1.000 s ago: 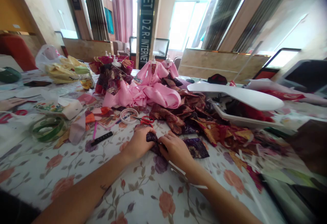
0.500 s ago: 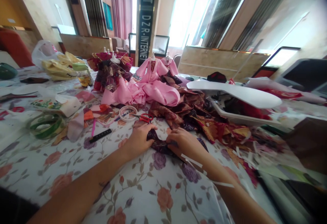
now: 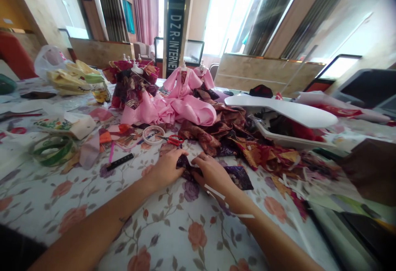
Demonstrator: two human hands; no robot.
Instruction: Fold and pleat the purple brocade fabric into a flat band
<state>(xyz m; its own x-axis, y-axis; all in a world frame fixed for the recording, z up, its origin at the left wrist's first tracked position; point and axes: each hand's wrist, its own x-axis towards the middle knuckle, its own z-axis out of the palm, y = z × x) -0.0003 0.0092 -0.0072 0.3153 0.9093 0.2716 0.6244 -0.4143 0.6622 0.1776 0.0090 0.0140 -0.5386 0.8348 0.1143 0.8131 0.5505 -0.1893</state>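
A strip of dark purple patterned fabric (image 3: pixel 239 177) lies on the flowered tablecloth, its right end spread flat beyond my right wrist. My left hand (image 3: pixel 167 167) pinches the strip's left part between thumb and fingers. Close beside it, my right hand (image 3: pixel 212 174) is curled over the same fabric, its fingertips gripping near the left thumb. White strips (image 3: pixel 215 192) that look like tape cling to my right wrist and forearm. Just beyond the left fingers lie red-handled scissors (image 3: pixel 175 140) and a white tape roll (image 3: pixel 154 135). The fabric's middle is hidden under my hands.
Dress forms in pink (image 3: pixel 182 82) and dark clothing (image 3: pixel 131 85) stand at the back. Brown brocade (image 3: pixel 202 137) is heaped right of centre, near a white tray (image 3: pixel 287 142). A black ruler-like strip (image 3: pixel 121 161) and green tape roll (image 3: pixel 52 151) lie left.
My right hand has slid left, closer to my left hand, uncovering more of the fabric's right end. My left hand keeps its pinch. The whole view has shifted slightly.
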